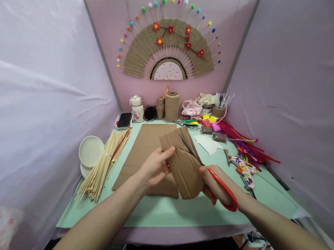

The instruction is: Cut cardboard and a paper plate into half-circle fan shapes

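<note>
A piece of brown corrugated cardboard is held up over the table between my hands. My left hand grips its left edge, thumb on top and fingers underneath. In my right hand are red-handled scissors, with the blades lying along the cardboard at a cut that runs in from the right. The lower right edge of the piece is rounded. Below it, a larger cardboard sheet lies flat on the table. White half-round paper rests to the right of the held piece.
Bamboo sticks and white paper plates lie left. A patterned glue gun and pipe cleaners lie right. Twine spools, a white bottle, a phone and pliers line the back, below a decorated fan.
</note>
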Available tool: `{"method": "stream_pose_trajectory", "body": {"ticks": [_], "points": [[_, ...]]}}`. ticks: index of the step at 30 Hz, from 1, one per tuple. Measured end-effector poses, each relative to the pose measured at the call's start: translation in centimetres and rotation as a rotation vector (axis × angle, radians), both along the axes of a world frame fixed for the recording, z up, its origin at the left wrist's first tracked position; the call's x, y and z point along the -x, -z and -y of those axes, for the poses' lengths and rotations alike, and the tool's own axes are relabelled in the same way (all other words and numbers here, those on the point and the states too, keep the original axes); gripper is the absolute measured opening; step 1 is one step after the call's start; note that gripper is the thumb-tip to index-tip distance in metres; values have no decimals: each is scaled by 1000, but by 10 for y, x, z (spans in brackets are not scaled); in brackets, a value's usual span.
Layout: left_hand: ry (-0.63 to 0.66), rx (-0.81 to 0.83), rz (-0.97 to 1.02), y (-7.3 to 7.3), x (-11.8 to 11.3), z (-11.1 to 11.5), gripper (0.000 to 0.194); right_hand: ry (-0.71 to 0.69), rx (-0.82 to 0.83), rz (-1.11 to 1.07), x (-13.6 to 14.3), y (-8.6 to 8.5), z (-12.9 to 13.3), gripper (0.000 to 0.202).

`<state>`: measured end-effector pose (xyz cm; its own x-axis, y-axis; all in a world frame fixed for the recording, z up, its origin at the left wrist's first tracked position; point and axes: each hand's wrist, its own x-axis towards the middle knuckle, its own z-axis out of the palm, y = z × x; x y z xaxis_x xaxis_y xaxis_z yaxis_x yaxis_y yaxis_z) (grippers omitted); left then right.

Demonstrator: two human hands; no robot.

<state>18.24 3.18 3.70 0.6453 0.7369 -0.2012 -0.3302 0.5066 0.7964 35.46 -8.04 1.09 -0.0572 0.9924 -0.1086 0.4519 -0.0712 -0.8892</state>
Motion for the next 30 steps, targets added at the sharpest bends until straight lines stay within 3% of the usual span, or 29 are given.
{"method": "stream_pose_trajectory", "body": {"ticks": [6,11,15,24,30], "points": [[-51,-139,-54,-17,-11,-9,42,36,-47,-24,-3,-3,-1,74],[-11,-139,-133,-19,-20,-4,43,-2,-38,-45,-9,-20,-9,81],[-4,-157,-116,-19,-23,-9,44,50,15,81,-13,-27,-17,82],[84,-199,-215,-12,-33,-33,43,42,-4,85,-23,-25,-35,80],[142,-250,-258,-15,-43,-44,47,56,7,51,-31,-19,-44,78]]}}
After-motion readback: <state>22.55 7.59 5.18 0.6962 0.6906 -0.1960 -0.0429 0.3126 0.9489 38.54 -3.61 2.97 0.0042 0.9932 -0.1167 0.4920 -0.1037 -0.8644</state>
